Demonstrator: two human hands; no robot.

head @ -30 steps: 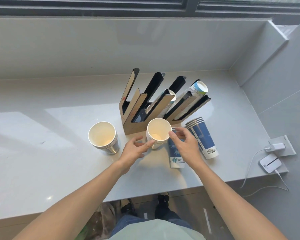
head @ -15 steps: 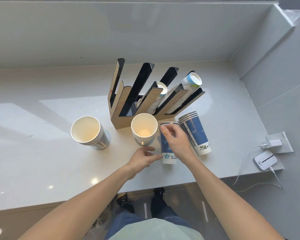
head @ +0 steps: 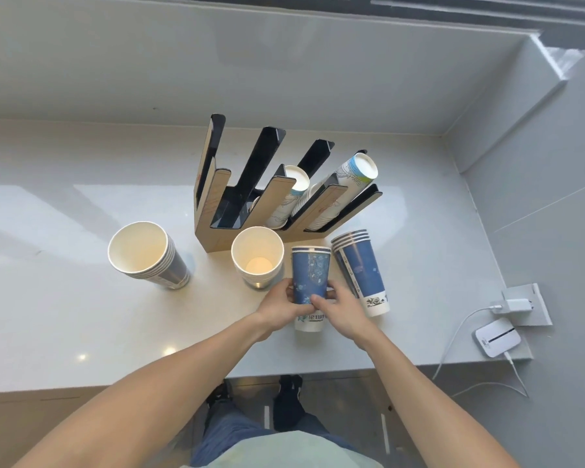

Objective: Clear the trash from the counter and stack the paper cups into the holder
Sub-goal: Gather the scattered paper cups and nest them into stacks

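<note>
Both hands closed around the lying blue cup stack, ready to lift it toward the holder.

The blue cup stack [head: 310, 282] lies on its side on the bench [head: 65, 315], rims pointing away; the left hand [head: 281, 307] and right hand [head: 343, 310] wrap its lower half from opposite sides, probably to keep the nested cups together. Just right of the right hand lies a second blue stack [head: 362, 271]; beyond the left hand stands an upright cup stack [head: 257, 256], another upright stack [head: 146, 253] farther left. Behind them, the slotted cup holder [head: 213, 211] leans back, two right slots occupied.

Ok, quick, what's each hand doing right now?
Left hand: closed on the blue cup stack.
Right hand: closed on the same stack.
</note>
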